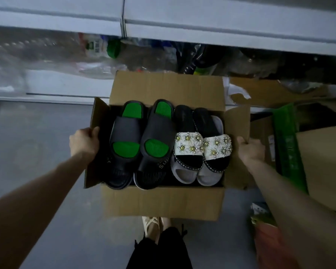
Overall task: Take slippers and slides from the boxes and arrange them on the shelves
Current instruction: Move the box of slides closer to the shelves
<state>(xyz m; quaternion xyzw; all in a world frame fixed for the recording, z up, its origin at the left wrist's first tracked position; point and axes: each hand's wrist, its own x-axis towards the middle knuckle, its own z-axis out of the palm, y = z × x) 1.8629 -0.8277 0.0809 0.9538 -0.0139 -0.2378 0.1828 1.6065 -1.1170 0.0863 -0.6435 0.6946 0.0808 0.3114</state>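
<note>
The left hand point(83, 141) has its grip clamped on the left flap of the brown cardboard box point(163, 202), fingers curled over the flap's edge. The box stands open in front of the person, above the grey floor point(37, 152); whether it rests there or is being carried cannot be told.

Inside, four slides lie side by side on top, each with its long axis running from the near wall to the far wall and its toe towards the person. Against the left wall is the pair of black rubber slides with green footbeds point(124, 131), just inward of the left hand, so that hand is the nearer one for them. Under them lies a pair of black ribbed slippers point(149, 177). Towards the right wall is the pair of white slides with beaded flower straps point(188, 144), which rest on grey slippers point(182, 173).

The right hand point(249, 147) grips the right flap in the same way and is the closer one to the white pair. Neither hand touches any footwear, so one would have to release its flap and reach inward and down.

The white shelves point(221, 30) lie beyond the box's far wall. Another cardboard carton point(322, 167) and a green packet point(287, 142) sit to the right.
</note>
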